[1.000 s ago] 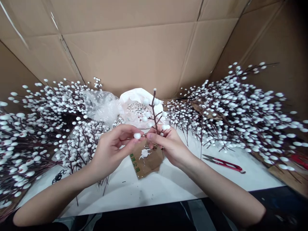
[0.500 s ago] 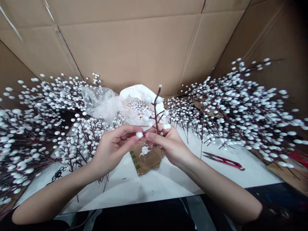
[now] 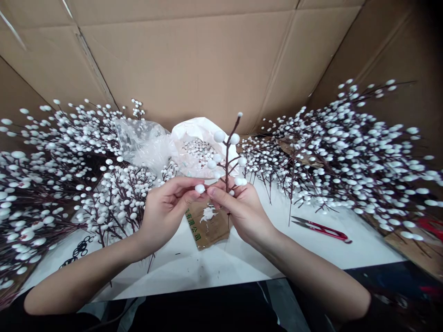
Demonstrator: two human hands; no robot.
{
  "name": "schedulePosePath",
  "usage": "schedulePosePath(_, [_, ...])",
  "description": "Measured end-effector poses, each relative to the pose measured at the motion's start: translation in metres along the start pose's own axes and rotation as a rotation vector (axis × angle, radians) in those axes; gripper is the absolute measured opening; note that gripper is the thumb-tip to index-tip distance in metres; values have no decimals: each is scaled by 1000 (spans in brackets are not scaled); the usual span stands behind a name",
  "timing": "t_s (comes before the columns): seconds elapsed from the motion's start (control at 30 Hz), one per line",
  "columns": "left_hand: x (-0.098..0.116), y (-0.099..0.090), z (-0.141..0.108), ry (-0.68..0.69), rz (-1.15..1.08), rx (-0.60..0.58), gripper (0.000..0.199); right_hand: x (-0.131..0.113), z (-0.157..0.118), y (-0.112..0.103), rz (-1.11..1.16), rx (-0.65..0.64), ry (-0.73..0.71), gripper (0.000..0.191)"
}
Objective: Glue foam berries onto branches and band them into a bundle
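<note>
My right hand point(image 3: 244, 205) is closed on a dark brown artificial berry branch point(image 3: 227, 161) with several white berries, held nearly upright. Between the thumb and fingers of my left hand point(image 3: 166, 210) is a white berry point(image 3: 200, 188), close beside my right fingertips. Whether that berry touches a twig of the branch cannot be made out behind the fingers. Below both hands lies a brown cardboard piece point(image 3: 211, 233) with green print and a smear of white paste point(image 3: 208, 213) on it.
An open white bag point(image 3: 199, 124) of loose berries stands behind my hands, beside clear plastic point(image 3: 141, 140). Berry branches crowd the left point(image 3: 114, 198) and right point(image 3: 332, 157). Red-handled snips point(image 3: 321, 229) and black rings point(image 3: 78, 251) lie on the white table point(image 3: 249, 263). Cardboard walls point(image 3: 180, 69) enclose the back.
The branch has tipped slightly to the right and its top sits a little higher. Both hands keep their grips and stay close together. The view has shifted slightly.
</note>
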State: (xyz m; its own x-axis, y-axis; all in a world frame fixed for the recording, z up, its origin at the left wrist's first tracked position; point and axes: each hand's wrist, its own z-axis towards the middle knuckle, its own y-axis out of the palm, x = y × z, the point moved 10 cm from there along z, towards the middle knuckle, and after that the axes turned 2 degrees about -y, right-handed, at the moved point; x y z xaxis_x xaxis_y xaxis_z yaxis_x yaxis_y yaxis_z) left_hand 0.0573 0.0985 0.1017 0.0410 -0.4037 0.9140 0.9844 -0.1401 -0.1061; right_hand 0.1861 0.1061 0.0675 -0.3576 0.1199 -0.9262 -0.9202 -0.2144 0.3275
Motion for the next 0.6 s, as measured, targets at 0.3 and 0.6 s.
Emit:
schedulePosePath(0.3, [-2,3,4,-3,-12,-18,15,7,1,-2,2,-24,7,30])
schedulePosePath(0.6, [-6,3,3,-14,-13,-25,16,6,2,-6,-7,2,-53,34])
